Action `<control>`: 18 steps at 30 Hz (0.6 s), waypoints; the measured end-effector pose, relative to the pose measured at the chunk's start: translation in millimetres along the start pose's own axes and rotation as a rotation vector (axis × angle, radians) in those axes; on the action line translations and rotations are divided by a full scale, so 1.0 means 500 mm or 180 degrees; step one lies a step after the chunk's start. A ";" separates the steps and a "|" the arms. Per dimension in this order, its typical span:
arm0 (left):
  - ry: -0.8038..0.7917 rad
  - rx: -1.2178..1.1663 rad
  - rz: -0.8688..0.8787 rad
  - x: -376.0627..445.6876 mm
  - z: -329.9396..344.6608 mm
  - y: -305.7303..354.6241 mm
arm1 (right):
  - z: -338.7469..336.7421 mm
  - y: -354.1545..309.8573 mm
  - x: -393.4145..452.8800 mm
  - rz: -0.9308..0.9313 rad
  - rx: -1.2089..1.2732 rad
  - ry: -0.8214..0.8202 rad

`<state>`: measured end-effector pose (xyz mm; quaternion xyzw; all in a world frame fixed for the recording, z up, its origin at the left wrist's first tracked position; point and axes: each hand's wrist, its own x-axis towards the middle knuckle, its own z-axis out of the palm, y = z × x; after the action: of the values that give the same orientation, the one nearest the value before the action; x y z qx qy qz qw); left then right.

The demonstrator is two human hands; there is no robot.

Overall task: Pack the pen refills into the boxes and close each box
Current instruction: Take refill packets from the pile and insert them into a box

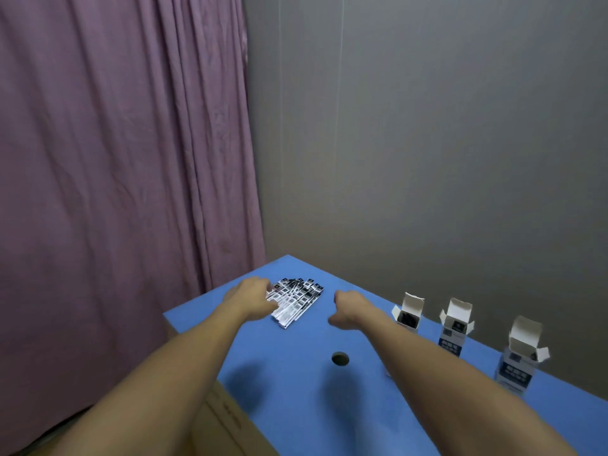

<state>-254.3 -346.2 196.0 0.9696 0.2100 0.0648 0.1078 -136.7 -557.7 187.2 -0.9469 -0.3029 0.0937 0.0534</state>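
Three boxes [453,327] stand open along the wall side of the blue table [296,390], flaps up for loading. Head view: my left hand [251,296] touches the refill pile [296,299], fingers hidden, grip unclear. My right hand [350,307] hovers beside it, loosely curled, holding nothing.

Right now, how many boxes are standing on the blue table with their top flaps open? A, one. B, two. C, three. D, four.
C: three boxes stand in a row along the right edge of the blue table, the far box, the middle box and the near box, each with its top flaps up.
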 end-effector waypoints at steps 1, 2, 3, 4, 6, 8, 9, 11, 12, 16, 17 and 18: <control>0.0011 0.0013 -0.0041 -0.004 -0.012 -0.015 | -0.005 -0.020 0.006 -0.0023 -0.0013 0.0014; 0.0020 0.0017 -0.0080 -0.008 -0.023 -0.032 | -0.009 -0.042 0.010 -0.0082 -0.0025 0.0047; 0.0024 0.0008 -0.0115 -0.011 -0.031 -0.049 | -0.012 -0.065 0.011 -0.0130 -0.0049 0.0065; 0.0026 0.0000 -0.0139 -0.014 -0.036 -0.066 | -0.012 -0.086 0.014 -0.0180 -0.0082 0.0092; 0.0004 -0.0003 -0.0154 -0.020 -0.041 -0.098 | -0.008 -0.124 0.019 -0.0223 -0.0106 0.0097; -0.0011 0.0005 -0.0165 -0.025 -0.042 -0.131 | 0.002 -0.161 0.030 -0.0212 -0.0104 0.0091; -0.0015 0.0005 -0.0177 -0.027 -0.041 -0.148 | 0.009 -0.176 0.039 -0.0205 -0.0107 0.0064; -0.0013 0.0009 -0.0181 -0.028 -0.043 -0.181 | 0.012 -0.210 0.049 -0.0187 -0.0153 0.0019; -0.0020 0.0003 -0.0183 -0.028 -0.045 -0.198 | 0.012 -0.226 0.052 -0.0183 -0.0201 -0.0003; -0.0060 -0.0008 -0.0220 -0.022 -0.051 -0.263 | 0.024 -0.285 0.086 -0.0137 -0.0204 -0.0014; -0.0069 -0.0027 -0.0232 -0.019 -0.050 -0.279 | 0.029 -0.297 0.097 -0.0135 -0.0181 0.0003; -0.0086 -0.0052 -0.0256 -0.016 -0.047 -0.294 | 0.035 -0.308 0.106 -0.0135 -0.0151 0.0013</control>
<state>-323.5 -214.6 183.3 0.9602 0.2468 0.0490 0.1211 -185.0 -401.0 186.8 -0.9414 -0.3250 0.0833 0.0336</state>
